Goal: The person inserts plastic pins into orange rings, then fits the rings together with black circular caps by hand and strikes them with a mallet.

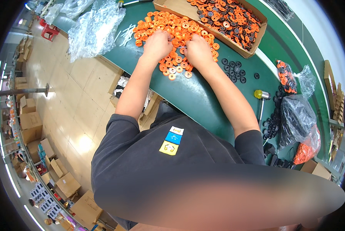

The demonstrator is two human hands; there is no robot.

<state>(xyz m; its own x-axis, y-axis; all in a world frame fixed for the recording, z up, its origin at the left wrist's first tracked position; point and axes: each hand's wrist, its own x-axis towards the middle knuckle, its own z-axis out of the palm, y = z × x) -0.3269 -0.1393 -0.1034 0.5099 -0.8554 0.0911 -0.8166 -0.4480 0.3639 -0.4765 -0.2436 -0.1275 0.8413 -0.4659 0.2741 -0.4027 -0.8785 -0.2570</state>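
A heap of small orange wheel-like rings lies on the green tabletop, and both my hands are at its near side. My left hand is closed, its fingertips turned down among the rings and partly hidden. Close by, my right hand has its fingers bent inward toward the left one; what it pinches is too small to make out. Loose orange rings are scattered just below and between the hands. Several thin white rods lie left of the heap.
A cardboard tray of orange-and-black wheels stands behind the heap. Black wheels sit to the right, near a mallet with a yellow head. Plastic bags occupy the right side; crumpled clear plastic lies at the left edge.
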